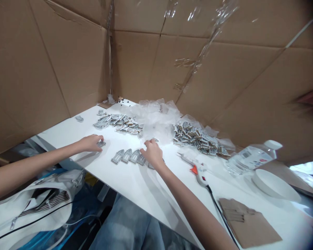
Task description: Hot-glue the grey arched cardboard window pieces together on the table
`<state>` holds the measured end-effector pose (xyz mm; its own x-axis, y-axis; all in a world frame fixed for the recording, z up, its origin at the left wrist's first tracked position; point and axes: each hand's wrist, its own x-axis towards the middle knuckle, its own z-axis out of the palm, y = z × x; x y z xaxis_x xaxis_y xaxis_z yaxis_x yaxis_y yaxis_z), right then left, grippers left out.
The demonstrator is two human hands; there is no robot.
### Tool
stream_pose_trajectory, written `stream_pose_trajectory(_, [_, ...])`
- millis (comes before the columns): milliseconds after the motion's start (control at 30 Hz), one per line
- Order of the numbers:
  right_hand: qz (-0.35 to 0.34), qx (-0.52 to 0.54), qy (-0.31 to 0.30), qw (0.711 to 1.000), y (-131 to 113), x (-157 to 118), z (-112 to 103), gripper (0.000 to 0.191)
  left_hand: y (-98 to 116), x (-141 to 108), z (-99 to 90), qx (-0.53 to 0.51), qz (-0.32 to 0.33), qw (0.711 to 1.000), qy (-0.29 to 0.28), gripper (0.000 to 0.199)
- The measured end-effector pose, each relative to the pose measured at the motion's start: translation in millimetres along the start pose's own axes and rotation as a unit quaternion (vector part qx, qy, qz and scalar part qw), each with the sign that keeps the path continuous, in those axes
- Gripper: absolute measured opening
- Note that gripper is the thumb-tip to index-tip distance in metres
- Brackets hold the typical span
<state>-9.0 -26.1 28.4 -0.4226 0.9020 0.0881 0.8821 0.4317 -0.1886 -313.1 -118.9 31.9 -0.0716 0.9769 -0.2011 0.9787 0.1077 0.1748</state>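
My left hand (93, 143) has its fingers closed around a small grey flat piece (101, 143) at the left part of the white table (130, 184). Close to the row's right side, my right hand (152, 151) is bent over the table, its fingertips near a small piece (155, 140); whether it grips anything is hidden. Below and left of it lie several arch-shaped grey pieces (126, 156) in a slanted row, the rightmost ones partly covered by the hand. Behind are a loose pile of like pieces (120, 122) and a bigger heap (195, 138) to the right.
Crumpled clear plastic bags (159, 119) lie between the piles. A glue gun (198, 170) with a black cord, a clear bottle (255, 157), a round white lid or dish (275, 185) and a cardboard piece (247, 222) are on the right. Cardboard walls (146, 66) enclose the back. A white bag (41, 208) hangs lower left.
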Motion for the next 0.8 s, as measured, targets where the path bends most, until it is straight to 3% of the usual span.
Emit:
stream_pose_trajectory(133, [-0.001,0.001,-0.002,1.000,8,-6,-3,0.031,-2,0,4.9,-0.003,0.058,0.998,-0.024,0.055])
stream_pose_trajectory(300, [0.018,0.002,0.002,1.000,22,-12,-6,0.033,14,-6,5.7,-0.032,0.200,0.978,-0.054,0.071])
stream_pose_trajectory(400, [0.032,-0.001,-0.002,0.999,28,-13,-6,0.032,18,-6,4.3,-0.027,0.253,0.967,-0.008,0.071])
stream_pose_trajectory(467, [0.037,-0.002,-0.006,0.999,31,-13,-5,0.033,11,0,1.1,-0.013,0.228,0.973,0.045,0.066])
stream_pose_trajectory(567, [0.045,-0.003,-0.010,0.999,37,-13,-6,0.034,-12,13,-4.5,-0.001,0.124,0.988,0.087,0.063])
stream_pose_trajectory(667, [0.052,-0.003,-0.013,0.999,45,-14,-8,0.035,-37,23,-6.3,-0.001,0.024,0.997,0.075,0.063])
stream_pose_trajectory(800, [0.055,-0.001,-0.013,0.998,53,-21,-8,0.036,-49,26,-2.9,-0.017,0.005,0.999,0.027,0.054])
